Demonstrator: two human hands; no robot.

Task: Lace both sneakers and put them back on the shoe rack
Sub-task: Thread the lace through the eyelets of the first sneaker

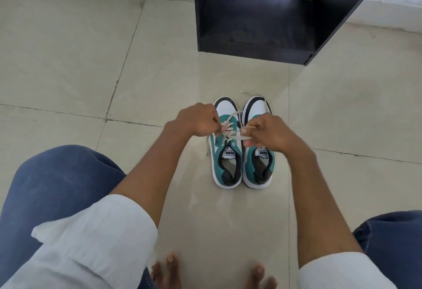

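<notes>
Both hands sit over the left sneaker [226,151], left hand [198,121] and right hand [267,135] with fingers clamped on its lace [237,138], shoe rack [262,14] beyond the toes.

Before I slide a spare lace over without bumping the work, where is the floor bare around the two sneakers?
Bare tile lies between the shoe rack and the sneaker toes, apart from a lace end there, and widely left of the left sneaker. It is crowded over the sneakers, where the left hand and right hand pull the lace.
</notes>
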